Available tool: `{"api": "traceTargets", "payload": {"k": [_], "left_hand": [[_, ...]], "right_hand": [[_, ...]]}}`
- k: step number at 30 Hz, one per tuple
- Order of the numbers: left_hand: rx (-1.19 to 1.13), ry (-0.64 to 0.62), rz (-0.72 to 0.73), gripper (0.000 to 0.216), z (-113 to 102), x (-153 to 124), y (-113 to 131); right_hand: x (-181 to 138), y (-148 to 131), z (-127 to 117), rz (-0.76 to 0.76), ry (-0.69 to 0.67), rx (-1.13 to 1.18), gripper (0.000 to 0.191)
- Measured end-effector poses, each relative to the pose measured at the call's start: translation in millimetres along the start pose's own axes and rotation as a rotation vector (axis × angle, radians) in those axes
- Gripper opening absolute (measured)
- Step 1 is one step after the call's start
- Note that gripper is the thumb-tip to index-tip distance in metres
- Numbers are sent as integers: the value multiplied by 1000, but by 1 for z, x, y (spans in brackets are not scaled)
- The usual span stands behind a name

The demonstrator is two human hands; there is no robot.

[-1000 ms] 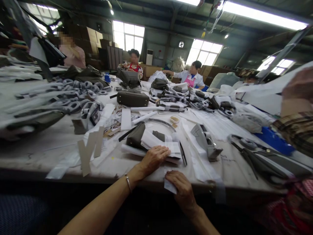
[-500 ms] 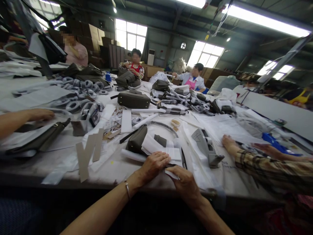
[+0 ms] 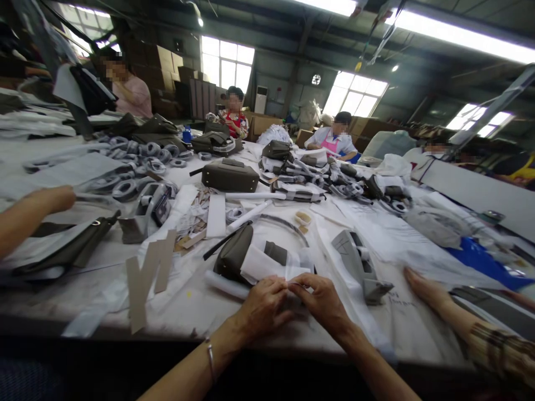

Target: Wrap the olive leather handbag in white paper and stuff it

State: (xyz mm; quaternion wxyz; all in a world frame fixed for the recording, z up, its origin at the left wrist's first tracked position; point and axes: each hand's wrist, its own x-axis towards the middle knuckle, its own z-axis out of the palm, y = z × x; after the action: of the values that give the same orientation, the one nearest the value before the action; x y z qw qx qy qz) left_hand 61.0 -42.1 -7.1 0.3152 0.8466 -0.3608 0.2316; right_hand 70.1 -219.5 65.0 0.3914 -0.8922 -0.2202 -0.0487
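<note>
A dark olive handbag (image 3: 233,252) lies on its side on the table in front of me, partly covered by a white wrapping sheet (image 3: 261,266). Both hands meet at the sheet's near edge. My left hand (image 3: 263,306) is closed, its fingertips pinching that edge. Close beside it, my right hand (image 3: 317,298) pinches the same edge between thumb and fingers. What lies under the fingertips is mostly hidden. Behind the bag curves a wrapped strap (image 3: 286,221).
A grey tape dispenser (image 3: 357,264) stands to the right, another tape dispenser (image 3: 144,214) to the left. Grey card strips (image 3: 144,278) lie at the near left. Tape rolls and wrapped bags are heaped farther back. Co-workers' hands (image 3: 430,289) reach in from both sides.
My hands have come together, the right one rising slightly to the sheet's edge. The right-hand co-worker's arm has moved nearer the table's front; the left co-worker's hand has drawn back left.
</note>
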Motion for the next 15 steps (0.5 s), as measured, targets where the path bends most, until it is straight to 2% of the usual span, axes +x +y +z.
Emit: {"api": "traceTargets", "payload": {"k": [3,5,8,12,15], "left_hand": [[73,179,55,15,14,-1,-2],[109,228,74,20,20,-1,-4],[123,252,91,22,22,0,-5],[104,262,104,23,20,1,-5],[106,251,89,24,19,1,-4]], "right_hand": [[12,3,-7,52,-95,62,24],[27,9,-11,81,-67,84,28],[59,24,-9,91,53,-31,26],[93,44,8,156,-62,-378,30],[100,51,17,203,-106,-445,33]]}}
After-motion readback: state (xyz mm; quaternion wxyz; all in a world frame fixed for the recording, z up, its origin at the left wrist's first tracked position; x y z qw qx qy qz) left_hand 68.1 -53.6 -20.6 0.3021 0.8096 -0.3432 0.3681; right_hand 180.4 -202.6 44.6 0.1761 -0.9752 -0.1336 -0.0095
